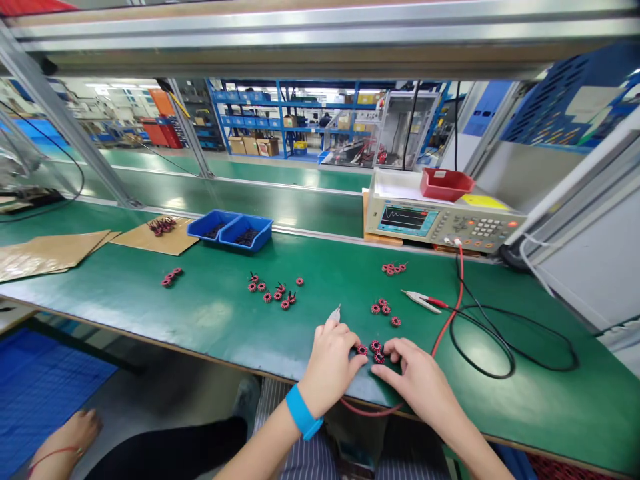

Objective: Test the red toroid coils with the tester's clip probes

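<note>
My left hand point(334, 360) is closed around a white test probe point(335, 315), its metal tip sticking out past the fingers. The left thumb and index finger also rest against a small red and black wound ring coil point(362, 350). My right hand point(419, 373) has its thumb and fingers apart beside two more ring coils point(377, 352), fingertips close to them; contact is hard to make out. Just beyond lie several ring coils point(383, 307) and a single ring coil point(396, 321). A blue band point(303, 412) circles my left wrist.
White-handled test tweezers point(424, 301) lie right, near looped black cable point(510, 360) and a red lead point(450, 320). Behind stands a bench meter point(440, 217) bearing a red tray point(447, 184). Left are blue bins point(253, 245), coil groups and cardboard point(55, 253). Another person's hand point(75, 433) shows lower left.
</note>
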### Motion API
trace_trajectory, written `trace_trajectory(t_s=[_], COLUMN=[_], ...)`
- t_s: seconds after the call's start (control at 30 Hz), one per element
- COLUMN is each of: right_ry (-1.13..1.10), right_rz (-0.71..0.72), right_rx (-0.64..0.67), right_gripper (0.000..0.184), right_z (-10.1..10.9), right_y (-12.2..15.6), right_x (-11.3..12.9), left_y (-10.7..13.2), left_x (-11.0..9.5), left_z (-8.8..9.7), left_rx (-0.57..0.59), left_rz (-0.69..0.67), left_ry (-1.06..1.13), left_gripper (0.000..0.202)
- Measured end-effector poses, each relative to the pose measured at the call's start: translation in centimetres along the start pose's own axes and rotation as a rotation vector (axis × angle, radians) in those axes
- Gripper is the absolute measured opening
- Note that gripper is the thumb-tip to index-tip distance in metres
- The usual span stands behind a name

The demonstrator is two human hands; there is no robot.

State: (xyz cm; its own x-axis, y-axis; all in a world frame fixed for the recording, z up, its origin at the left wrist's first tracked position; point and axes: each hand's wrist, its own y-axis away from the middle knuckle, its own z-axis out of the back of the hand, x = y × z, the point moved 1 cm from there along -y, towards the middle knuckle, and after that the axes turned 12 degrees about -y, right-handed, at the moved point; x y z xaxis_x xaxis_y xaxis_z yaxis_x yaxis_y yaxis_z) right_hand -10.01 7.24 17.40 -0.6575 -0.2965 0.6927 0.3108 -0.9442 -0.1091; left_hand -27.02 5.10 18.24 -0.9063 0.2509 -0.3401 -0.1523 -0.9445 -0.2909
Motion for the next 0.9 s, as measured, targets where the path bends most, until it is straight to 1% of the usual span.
trace_trajectory(t_s=[0.13, 0.37, 0.47, 0.53, 0.7, 0.83, 0.9], right_ry=[0.044, 0.046, 0.033, 0.011, -0.034, -0.065, -0.084], right_rz=[0.009, -0.029, -0.024, -0.005, 0.024, 0.021, 0.016], right_rx=[-0.030, -0.040, -0.043, -0.054, -0.062, -0.008, -0.003], right_gripper=[0.016, 0.015, 0.016, 0.017, 0.030, 0.029, 0.030], right_z=[-0.4, 0.4, 0.5, 0.5, 0.0, -0.3, -0.4], right_y=[-0.6, -0.8, -0.8, -0.8, -1.2, -1.7, -2.0], right_x=[-0.3, -1.5, -1.8, -1.8, -1.0, -0.5, -0.4], left_y=[0.0, 0.0, 0.1, 0.3, 1.4, 2.7, 3.2], left_x=[0.2, -0.1, -0.4, -0.5, -0.5, -0.4, -0.4], left_z=[0.4, 0.3, 0.4, 0.6, 1.1, 1.3, 1.3], left_rx=[-0.004, -0.008, -0.002, -0.002, -0.004, -0.023, -0.023], left_rz=[0.015, 0.002, -0.007, 0.004, 0.033, 0.044, 0.054], left_ry=[0.008, 0.008, -0.009, -0.009, 0.055, 0.109, 0.135], left_gripper=[0.012, 0.011, 0.011, 0.010, 0.008, 0.010, 0.011])
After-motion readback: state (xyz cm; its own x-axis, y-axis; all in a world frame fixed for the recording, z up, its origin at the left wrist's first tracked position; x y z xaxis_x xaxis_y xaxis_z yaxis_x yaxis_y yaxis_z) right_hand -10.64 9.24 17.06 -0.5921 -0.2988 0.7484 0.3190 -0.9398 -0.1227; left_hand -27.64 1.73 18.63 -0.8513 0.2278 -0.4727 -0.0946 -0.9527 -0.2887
